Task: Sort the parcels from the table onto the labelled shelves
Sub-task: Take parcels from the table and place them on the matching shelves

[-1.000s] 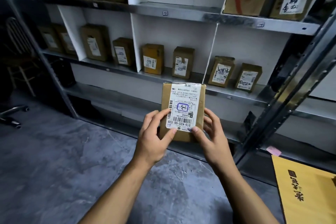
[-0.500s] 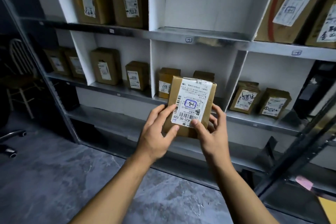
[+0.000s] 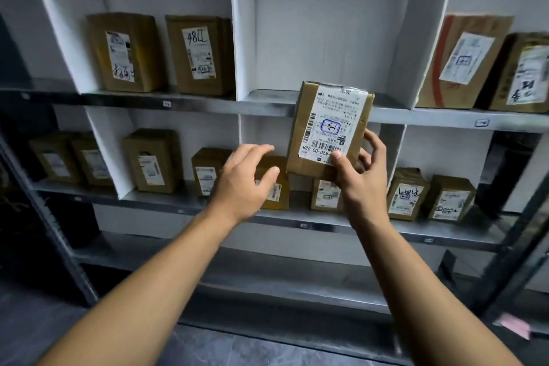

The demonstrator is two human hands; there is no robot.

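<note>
Before us stands the tall grey metal shelving unit, its shelves cut into compartments by white upright dividers. On the upper shelf, two tall brown cardboard boxes stand upright in the left compartment, and two more brown boxes with white labels stand in the right one. Along the lower shelf runs a row of smaller brown cardboard parcels, each showing a white label towards the front edge. We hold the flat brown cardboard parcel with the white shipping label upright and a little tilted, in front of the middle compartment. Its top overlaps the front edge of the upper shelf, and we cannot tell whether it touches that edge. A blue-stamped mark sits at the middle of its label. Our right grip clasps the parcel's lower right corner, thumb on the label's bottom edge and fingers curled behind. Our left grip is released, fingers loosely spread, just beside the parcel's lower left corner but apart from it. On the shelves' front edges sit small white tags.
</note>
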